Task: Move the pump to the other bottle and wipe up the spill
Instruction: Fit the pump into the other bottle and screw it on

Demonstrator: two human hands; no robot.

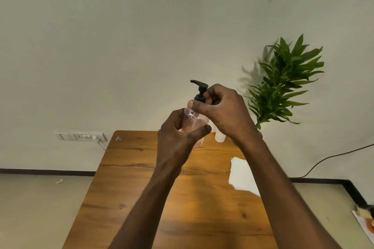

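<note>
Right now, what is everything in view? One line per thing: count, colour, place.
pump bottle: 1, clear with pinkish liquid, held up above the table's far end
pump: 1, black, on the held bottle's neck
second bottle: 1, whitish, table's far end, mostly hidden behind the right hand
paper towels: 1 stack, white, table's right side
table: 1, brown wood grain, centre
sticker: 1, small, table's far left corner
plant: 1, green, against the wall on the right
socket panel: 1, white, wall at left
cable: 1, dark, along the right wall
left hand: around the bottle body
right hand: at the pump collar
</note>
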